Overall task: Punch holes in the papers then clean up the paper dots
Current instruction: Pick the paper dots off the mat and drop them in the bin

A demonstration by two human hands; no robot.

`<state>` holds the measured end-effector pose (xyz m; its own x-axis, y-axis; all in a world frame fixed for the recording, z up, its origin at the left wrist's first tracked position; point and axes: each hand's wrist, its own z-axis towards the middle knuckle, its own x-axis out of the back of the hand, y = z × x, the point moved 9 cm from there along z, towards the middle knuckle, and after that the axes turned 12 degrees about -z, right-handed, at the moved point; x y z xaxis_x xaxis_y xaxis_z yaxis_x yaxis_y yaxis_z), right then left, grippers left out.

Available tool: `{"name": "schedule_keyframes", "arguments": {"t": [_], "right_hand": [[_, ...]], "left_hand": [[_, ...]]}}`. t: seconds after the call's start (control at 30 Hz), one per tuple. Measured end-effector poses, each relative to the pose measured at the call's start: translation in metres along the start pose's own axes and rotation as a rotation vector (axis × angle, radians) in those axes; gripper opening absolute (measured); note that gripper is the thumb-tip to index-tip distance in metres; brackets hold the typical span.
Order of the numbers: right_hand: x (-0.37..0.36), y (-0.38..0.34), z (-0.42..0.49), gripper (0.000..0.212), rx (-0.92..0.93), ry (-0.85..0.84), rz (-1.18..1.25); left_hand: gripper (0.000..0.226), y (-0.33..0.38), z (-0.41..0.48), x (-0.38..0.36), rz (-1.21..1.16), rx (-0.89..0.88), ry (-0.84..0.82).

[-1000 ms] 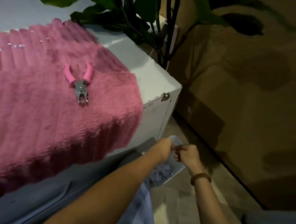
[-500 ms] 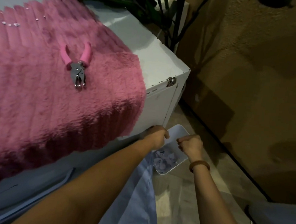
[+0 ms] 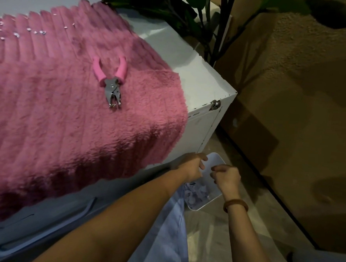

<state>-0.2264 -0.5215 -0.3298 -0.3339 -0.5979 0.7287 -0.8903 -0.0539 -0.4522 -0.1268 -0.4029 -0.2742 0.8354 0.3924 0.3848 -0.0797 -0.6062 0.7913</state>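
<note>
Both hands are held low over a small pale bin (image 3: 217,159) that stands on the floor (image 3: 232,231), just beside the front corner of the white surface (image 3: 193,75). The left hand (image 3: 190,167) is placed above the bin's near-left edge with its fingers (image 3: 201,162) bent downward, and the right hand (image 3: 226,177) is set just beside it, apart by a narrow gap, with its fingers (image 3: 218,168) curled in toward the palm like a loose fist. Whether anything is pinched in either hand cannot be told, since the light there is dim and the fingertips are turned away. A brown bracelet (image 3: 235,204) is worn on the right wrist. Pale paper scraps (image 3: 196,193) are heaped in the near part of the bin. Most of the surface is covered by a pink fluffy cloth (image 3: 57,123) that hangs over its front edge. The hole punch (image 3: 112,84) is laid flat on the cloth, well apart from the hands, with its pink handles spread toward the far side and its metal nose pointed toward the person. A scatter of small paper dots (image 3: 17,33) is seen on the cloth near its far-left edge. A leafy plant (image 3: 175,11) stands behind the surface against a rough brown wall (image 3: 292,87).
</note>
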Motion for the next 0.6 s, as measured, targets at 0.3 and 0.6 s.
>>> {"name": "schedule_keyframes", "arguments": {"t": [0.3, 0.6], "right_hand": [[0.009, -0.011, -0.035, 0.021, -0.071, -0.237, 0.579], [0.023, -0.009, -0.032, 0.022, -0.016, -0.151, 0.537]], "left_hand": [[0.031, -0.002, 0.006, -0.003, 0.159, -0.068, 0.043], [0.014, -0.018, 0.026, -0.017, -0.11, 0.156, 0.064]]}}
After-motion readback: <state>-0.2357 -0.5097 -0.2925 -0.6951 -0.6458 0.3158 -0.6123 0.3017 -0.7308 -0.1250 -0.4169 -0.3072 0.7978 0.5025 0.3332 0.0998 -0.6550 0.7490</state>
